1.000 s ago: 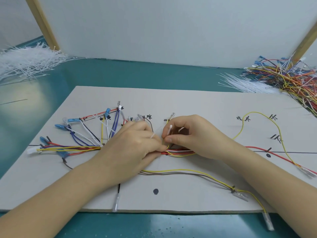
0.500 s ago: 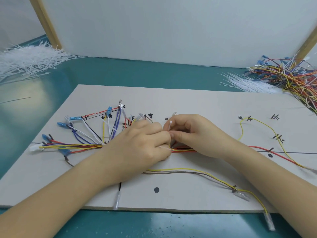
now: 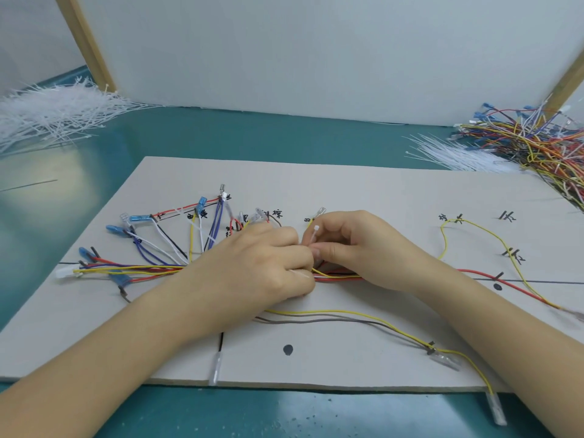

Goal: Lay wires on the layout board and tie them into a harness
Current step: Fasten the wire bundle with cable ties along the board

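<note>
A pale layout board with black marks lies on the teal table. Coloured wires run along its horizontal line and fan out at the left to blue and clear terminals. At the board's middle my left hand and my right hand meet over the wire bundle. My right thumb and forefinger pinch a white cable tie, whose head sticks up. My left fingers are closed on the tie's other end by the bundle. A yellow wire loops at the right.
A heap of white cable ties lies at the back left. More ties and a tangle of spare coloured wires sit at the back right. A white wall panel closes off the back. Wire ends overhang the board's front edge.
Both hands have closed in a little on the bundle, and the tie's head now stands clear above my right forefinger. The yellow loop at the right has shifted slightly.
</note>
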Tool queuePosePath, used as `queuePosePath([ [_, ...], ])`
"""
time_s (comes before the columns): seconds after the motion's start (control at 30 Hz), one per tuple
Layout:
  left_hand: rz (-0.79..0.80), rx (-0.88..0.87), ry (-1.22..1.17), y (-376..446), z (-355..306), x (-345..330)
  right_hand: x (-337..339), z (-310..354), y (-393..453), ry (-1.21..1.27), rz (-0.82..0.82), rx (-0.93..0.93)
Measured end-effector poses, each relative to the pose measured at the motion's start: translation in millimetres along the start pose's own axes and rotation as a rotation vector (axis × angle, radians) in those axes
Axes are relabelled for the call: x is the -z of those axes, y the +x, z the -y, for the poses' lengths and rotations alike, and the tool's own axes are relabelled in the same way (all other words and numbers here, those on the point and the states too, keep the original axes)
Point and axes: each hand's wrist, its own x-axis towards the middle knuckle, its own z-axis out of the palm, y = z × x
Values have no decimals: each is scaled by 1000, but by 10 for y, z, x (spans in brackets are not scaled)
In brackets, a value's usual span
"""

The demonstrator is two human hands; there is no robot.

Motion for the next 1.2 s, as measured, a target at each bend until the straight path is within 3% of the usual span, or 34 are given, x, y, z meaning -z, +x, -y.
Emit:
queuePosePath([
  [0.27,-22,-31,77,-22,16,-5,-50,-21,11,-255,-183,21],
  [0.67,-2,-9,75,10,-31,8,-90,-26,34,-519,-196,80],
  [0.77,3,123,-38,33,-89,-8,-68,-15,18,-443,-180,77],
  [0.9,-70,479,-471,54,-156,-5,-39,-4,-13,-361,-125,73],
  [1.03,-148,726,-767,77,-174,-5,2,1,-20,-358,-101,89],
  [1.2,-190,842,-815,89,-201,-24,31,8,-23,-308,-77,99],
])
